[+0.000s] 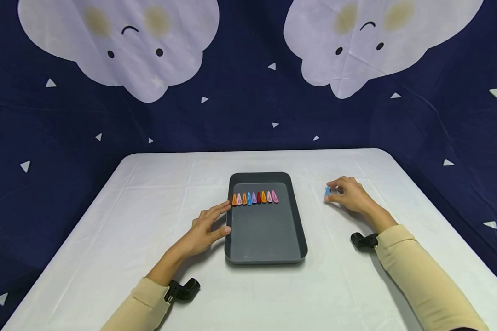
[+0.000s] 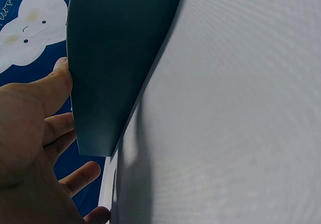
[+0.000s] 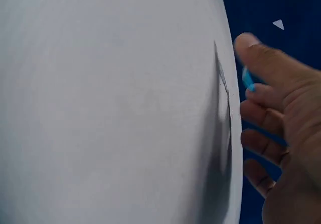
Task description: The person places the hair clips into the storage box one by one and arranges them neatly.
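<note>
A dark grey rectangular tray lies on the table, with a row of several colourful snap hair clips across its upper half. The row includes orange, pink, blue, purple and red ones. My left hand rests against the tray's left side, thumb and fingertips at the rim; the left wrist view shows them by the outer wall. To the right of the tray, my right hand pinches a light blue hair clip between thumb and fingers. In the right wrist view most of that clip is hidden.
A white cloth covers the table under everything. Behind the far edge hangs a dark blue curtain with clouds and small white triangles. Each wrist wears a black camera mount, such as the one on the left wrist.
</note>
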Demonstrator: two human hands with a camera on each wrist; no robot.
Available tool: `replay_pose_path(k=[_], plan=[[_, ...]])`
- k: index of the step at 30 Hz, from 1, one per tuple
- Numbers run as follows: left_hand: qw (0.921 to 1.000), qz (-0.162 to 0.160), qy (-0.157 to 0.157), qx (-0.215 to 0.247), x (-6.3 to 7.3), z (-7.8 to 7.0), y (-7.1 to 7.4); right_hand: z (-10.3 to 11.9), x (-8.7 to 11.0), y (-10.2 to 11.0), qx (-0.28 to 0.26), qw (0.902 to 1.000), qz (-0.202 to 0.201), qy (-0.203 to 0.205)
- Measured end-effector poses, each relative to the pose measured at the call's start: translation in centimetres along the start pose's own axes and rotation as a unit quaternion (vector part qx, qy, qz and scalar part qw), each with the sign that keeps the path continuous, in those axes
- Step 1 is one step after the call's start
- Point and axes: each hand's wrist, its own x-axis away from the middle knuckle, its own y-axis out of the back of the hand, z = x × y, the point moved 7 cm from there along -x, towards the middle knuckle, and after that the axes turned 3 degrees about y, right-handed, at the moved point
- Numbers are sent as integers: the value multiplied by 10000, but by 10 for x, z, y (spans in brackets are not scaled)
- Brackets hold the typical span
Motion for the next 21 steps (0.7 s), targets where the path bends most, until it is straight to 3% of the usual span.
replay_pose_path(k=[21], plan=[[10000,-37,58,10,0,0,0,82,-6,17,-544,9975,-51,442]])
